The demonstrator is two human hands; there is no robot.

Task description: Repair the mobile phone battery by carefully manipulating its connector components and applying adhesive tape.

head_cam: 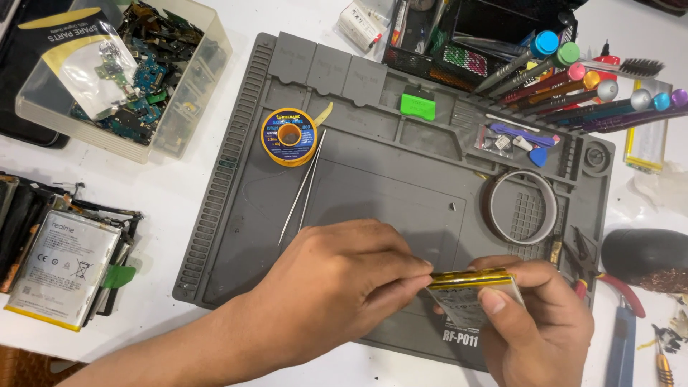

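A flat battery (469,287) with a yellow edge is held over the near edge of the grey work mat (373,179), pinched closed in the grip of the right hand (534,315) while its end is pinched by the left hand (344,283). Circuit boards are kept in a clear plastic tub (183,115) on the desk (179,193); coloured screwdrivers (573,86) are leaned in a mesh organiser (459,61).

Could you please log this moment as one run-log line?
left hand: pinching top edge of phone battery | right hand: gripping phone battery | surface: grey repair mat | nearby: tweezers, solder spool
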